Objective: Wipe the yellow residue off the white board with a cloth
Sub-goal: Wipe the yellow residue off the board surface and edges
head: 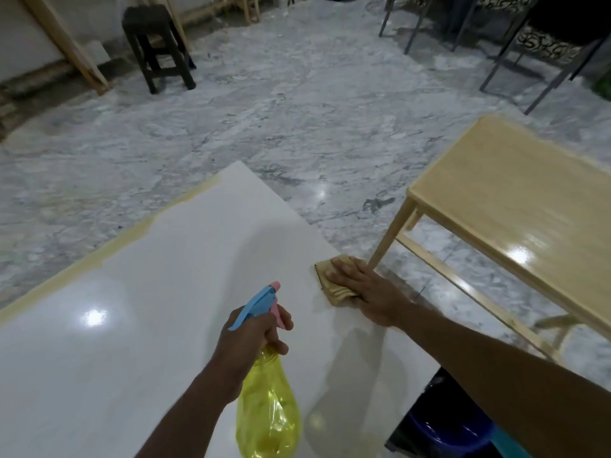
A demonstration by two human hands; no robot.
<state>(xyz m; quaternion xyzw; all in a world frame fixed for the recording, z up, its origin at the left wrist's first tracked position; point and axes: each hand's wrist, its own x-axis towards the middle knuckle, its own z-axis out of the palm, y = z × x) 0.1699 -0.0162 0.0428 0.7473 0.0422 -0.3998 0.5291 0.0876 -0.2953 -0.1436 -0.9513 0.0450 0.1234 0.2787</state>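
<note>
A large glossy white board [158, 292] fills the lower left and runs away from me to a far corner. A band of yellow residue [132, 233] lines its left edge. My right hand [367, 292] lies flat, fingers spread, pressing a folded tan cloth [330, 282] onto the board near its right edge. My left hand [251, 342] grips the neck of a yellow spray bottle [267, 411] with a blue and pink trigger head, held above the board and pointing away from me.
A light wooden table [515, 213] stands close on the right of the board. A dark stool [157, 44] and leaning wooden frames are far left. Metal chair legs [515, 57] stand far right on the marble floor. A blue tub [443, 428] sits below the board's right edge.
</note>
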